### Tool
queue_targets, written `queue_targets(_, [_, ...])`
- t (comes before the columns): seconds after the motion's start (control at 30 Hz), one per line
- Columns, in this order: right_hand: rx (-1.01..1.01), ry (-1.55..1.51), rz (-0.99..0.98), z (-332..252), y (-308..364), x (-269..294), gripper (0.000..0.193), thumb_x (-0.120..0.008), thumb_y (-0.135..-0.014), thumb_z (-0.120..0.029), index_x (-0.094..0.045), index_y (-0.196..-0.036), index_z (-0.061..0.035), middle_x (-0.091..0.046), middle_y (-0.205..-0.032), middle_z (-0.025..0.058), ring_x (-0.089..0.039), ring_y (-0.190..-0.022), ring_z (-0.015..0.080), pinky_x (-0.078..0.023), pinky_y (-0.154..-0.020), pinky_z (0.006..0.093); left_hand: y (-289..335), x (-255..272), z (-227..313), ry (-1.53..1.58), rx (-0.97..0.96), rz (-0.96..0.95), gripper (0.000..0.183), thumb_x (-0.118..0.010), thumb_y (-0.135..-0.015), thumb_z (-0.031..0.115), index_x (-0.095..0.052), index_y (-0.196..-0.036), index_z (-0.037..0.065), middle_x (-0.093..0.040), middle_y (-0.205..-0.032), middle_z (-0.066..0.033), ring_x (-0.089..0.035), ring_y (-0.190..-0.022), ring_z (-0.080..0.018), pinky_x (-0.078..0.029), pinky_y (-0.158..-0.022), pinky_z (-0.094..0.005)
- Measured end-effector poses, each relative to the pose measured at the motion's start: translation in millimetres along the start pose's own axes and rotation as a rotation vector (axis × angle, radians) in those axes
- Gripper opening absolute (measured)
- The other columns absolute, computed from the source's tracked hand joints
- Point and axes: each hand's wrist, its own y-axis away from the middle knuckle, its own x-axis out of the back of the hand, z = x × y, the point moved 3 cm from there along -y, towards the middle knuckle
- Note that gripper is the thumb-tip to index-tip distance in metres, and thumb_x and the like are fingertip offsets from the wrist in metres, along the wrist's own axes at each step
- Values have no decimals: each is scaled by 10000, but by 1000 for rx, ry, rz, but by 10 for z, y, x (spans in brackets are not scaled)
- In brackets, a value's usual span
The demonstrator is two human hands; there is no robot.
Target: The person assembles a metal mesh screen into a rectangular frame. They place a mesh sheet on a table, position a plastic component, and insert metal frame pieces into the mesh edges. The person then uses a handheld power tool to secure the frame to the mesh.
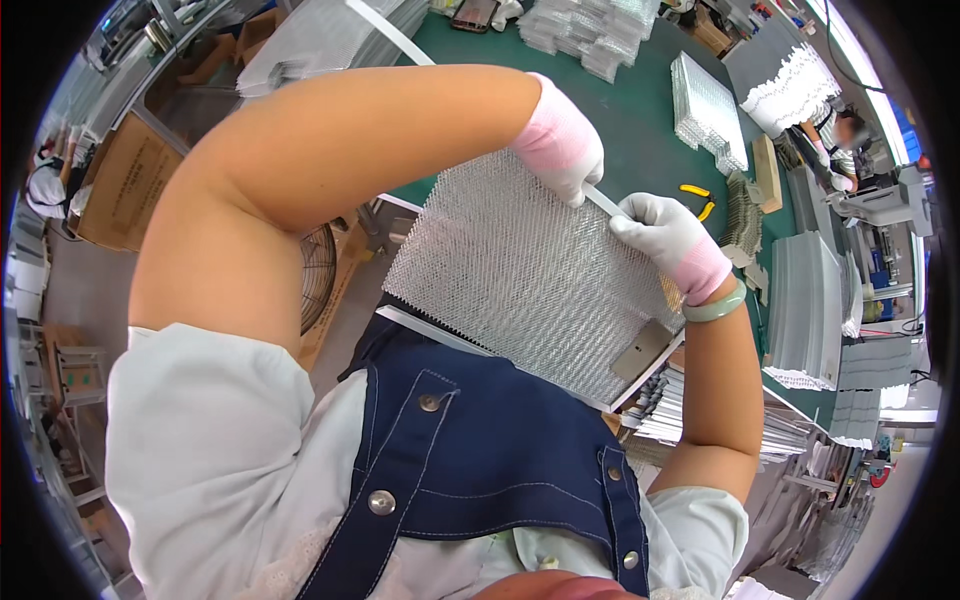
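Observation:
A wide silver metal mesh panel (500,260) lies in front of me at the near edge of the green table. My left hand (562,145), in a white and pink glove, pinches one end of a narrow pale metal strip (604,202) at the panel's far right edge. At the strip's other end, my right hand (668,238), gloved the same way, has its fingers closed on it. A pale green bangle (716,303) circles my right wrist. Near the panel's lower right corner is a small flat grey plate (643,350).
Yellow-handled pliers (700,200) lie right of my right hand, beside a stack of grey metal pieces (742,220). More mesh panels (708,112) rest on the green table (630,130). Cardboard boxes (128,185) stand at left. A co-worker (838,140) is at far right, another (50,180) at far left.

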Motion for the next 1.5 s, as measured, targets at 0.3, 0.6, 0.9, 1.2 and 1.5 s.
queue_targets(0.3, [250, 168, 28, -187, -206, -224, 285, -598, -960, -290, -655, -957, -11, -650, -783, 78, -622, -747, 186, -478, -697, 332, 18, -220, -190, 194, -123, 37, 318, -565, -957, 332, -647, -1092, 56, -668, -895, -68, -625, -845, -210, -482, -802, -358])
queue_targets(0.6, [422, 810, 367, -218, -209, -475, 361, -533, -979, -362, -543, -798, -49, -580, -655, 175, -603, -638, 388, -464, -580, 466, 141, -598, -457, -75, -130, 473, 386, -516, -980, 419, -585, -946, 41, -629, -774, -170, -634, -778, -361, -502, -708, -452])
queue_targets(0.9, [365, 590, 218, -100, -330, -515, 379, -542, -977, -385, -617, -884, -25, -643, -733, 175, -644, -714, 332, -499, -664, 422, 161, -778, -680, 216, -33, 308, 274, -551, -977, 310, -605, -1003, 43, -635, -820, -131, -638, -816, -277, -495, -759, -400])
queue_targets(1.2, [168, 266, -149, -65, -545, -465, 421, -475, -1007, -385, -638, -1036, 2, -638, -824, 124, -603, -799, 238, -470, -794, 352, 150, -764, -726, 313, -40, 199, 339, -515, -991, 374, -614, -1042, 54, -654, -837, -105, -648, -829, -266, -498, -771, -396])
queue_targets(1.5, [235, 879, 238, -105, -420, -750, 467, -424, -1006, -463, -588, -871, -48, -659, -782, 164, -639, -786, 400, -499, -719, 481, 248, -995, -697, -2, 41, 366, 300, -552, -964, 348, -612, -993, 56, -657, -812, -165, -646, -799, -366, -508, -735, -452])
